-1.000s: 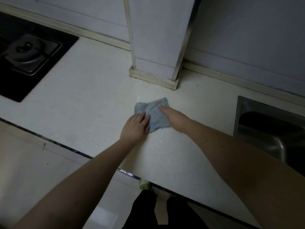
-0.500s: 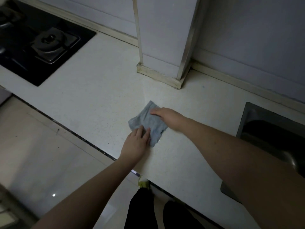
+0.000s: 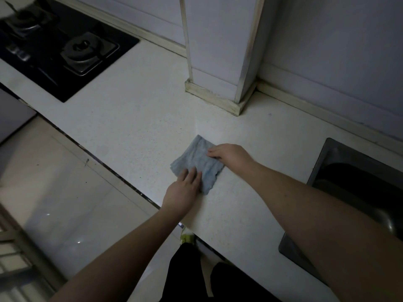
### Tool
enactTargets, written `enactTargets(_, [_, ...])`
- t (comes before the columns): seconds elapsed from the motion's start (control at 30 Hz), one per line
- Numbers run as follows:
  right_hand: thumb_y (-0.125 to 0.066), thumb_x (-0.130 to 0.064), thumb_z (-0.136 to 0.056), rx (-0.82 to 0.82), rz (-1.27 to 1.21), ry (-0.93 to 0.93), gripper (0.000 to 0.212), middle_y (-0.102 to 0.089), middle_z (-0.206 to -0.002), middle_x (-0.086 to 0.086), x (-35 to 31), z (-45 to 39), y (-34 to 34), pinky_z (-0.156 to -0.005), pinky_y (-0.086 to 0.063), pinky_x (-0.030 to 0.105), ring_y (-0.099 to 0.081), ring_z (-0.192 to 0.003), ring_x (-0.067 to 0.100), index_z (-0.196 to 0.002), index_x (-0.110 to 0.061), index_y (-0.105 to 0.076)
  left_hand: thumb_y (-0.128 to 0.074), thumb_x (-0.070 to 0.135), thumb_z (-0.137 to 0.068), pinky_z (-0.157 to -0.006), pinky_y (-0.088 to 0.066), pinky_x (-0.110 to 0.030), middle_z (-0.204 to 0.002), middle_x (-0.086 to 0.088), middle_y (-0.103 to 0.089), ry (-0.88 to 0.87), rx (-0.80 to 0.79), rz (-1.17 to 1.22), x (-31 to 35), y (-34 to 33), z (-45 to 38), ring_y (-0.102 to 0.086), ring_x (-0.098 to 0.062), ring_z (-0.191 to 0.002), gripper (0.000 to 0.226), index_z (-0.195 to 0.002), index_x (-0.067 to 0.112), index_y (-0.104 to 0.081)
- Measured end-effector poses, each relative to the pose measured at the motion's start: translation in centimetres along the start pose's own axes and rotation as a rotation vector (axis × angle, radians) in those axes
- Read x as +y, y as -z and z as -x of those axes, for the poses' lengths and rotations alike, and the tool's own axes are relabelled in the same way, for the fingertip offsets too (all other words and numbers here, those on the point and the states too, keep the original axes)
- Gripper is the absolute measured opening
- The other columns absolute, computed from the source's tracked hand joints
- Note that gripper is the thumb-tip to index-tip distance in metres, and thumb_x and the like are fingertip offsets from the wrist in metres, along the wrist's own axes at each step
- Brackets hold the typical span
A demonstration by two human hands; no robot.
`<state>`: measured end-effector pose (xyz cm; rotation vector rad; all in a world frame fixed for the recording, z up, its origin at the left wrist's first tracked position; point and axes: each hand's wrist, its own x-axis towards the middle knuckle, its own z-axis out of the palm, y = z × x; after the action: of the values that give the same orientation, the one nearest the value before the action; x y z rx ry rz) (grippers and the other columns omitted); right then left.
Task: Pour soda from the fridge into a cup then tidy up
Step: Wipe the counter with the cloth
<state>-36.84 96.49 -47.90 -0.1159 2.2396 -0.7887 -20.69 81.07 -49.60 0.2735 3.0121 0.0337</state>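
A small blue-grey cloth (image 3: 199, 162) lies flat on the white countertop (image 3: 130, 118), close to its front edge. My left hand (image 3: 182, 192) presses down on the cloth's near left corner with its fingers together. Fingers of my right hand (image 3: 231, 154) curl over the cloth's right edge and hold it against the counter. No soda, cup or fridge is in view.
A black gas hob (image 3: 65, 46) with two burners sits at the far left. A white boxed pillar (image 3: 220, 51) stands on the counter behind the cloth. A steel sink (image 3: 353, 171) is sunk in at the right. Pale floor tiles (image 3: 54, 182) lie below left.
The cloth has slid a little nearer the counter's front edge and turned, with both hands staying on it. My view has swung, so more of the hob shows.
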Motion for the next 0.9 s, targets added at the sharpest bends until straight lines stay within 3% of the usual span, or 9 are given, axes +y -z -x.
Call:
enactTargets(0.17, [-0.048, -0.079, -0.056, -0.064, 0.1, -0.009, 0.096, -0.056, -0.135, 0.004, 1.8, -0.5, 0.7, -0.107, -0.039, 0.036, -0.055, -0.118, 0.023, -0.131, -0.02, -0.058, -0.08, 0.024, -0.075, -0.053, -0.058, -0.035, -0.121, -0.017, -0.061, -0.018, -0.018, -0.022, 2.4, 0.2, 0.2, -0.063, -0.035, -0.1, 0.056, -0.125, 0.007, -0.063])
enactTargets(0.27, [-0.056, -0.054, -0.083, -0.071, 0.155, 0.117, 0.056, -0.056, -0.135, 0.002, 3.0, 0.8, 1.8, -0.108, -0.037, 0.031, -0.053, -0.123, 0.02, -0.128, -0.02, -0.061, -0.077, 0.025, -0.077, -0.051, -0.057, -0.035, -0.12, -0.017, -0.061, -0.033, -0.031, -0.03, 3.6, 0.0, 0.3, -0.062, -0.033, -0.097, 0.054, -0.126, 0.008, -0.061])
enactTargets(0.37, [-0.058, -0.032, -0.086, -0.057, -0.034, 0.209, 0.031, -0.065, -0.123, -0.005, 5.2, 2.1, 2.3, -0.102, -0.04, 0.023, -0.055, -0.118, 0.011, -0.113, -0.024, -0.07, -0.069, 0.026, -0.082, -0.052, -0.055, -0.033, -0.119, -0.016, -0.058, -0.057, -0.043, -0.024, 5.1, 0.0, 0.3, -0.061, -0.03, -0.093, 0.049, -0.127, 0.009, -0.058])
enactTargets(0.67, [-0.062, -0.031, -0.082, -0.05, -0.2, 0.187, 0.027, -0.068, -0.115, -0.005, 8.9, 4.2, 3.6, -0.101, -0.043, 0.026, -0.059, -0.113, 0.011, -0.105, -0.023, -0.073, -0.068, 0.021, -0.082, -0.048, -0.054, -0.031, -0.12, -0.02, -0.057, -0.15, -0.053, -0.048, 9.3, -0.1, 0.4, -0.061, -0.03, -0.085, 0.052, -0.13, 0.008, -0.056])
enactTargets(0.9, [-0.07, -0.024, -0.079, -0.042, -0.347, 0.122, 0.025, -0.069, -0.115, 0.001, 11.5, 5.6, 4.5, -0.101, -0.045, 0.029, -0.063, -0.108, 0.016, -0.103, -0.019, -0.075, -0.071, 0.025, -0.081, -0.045, -0.051, -0.029, -0.105, -0.012, -0.058, -0.239, -0.064, -0.034, 12.3, -0.1, 0.1, -0.057, -0.023, -0.074, 0.041, -0.117, 0.01, -0.062])
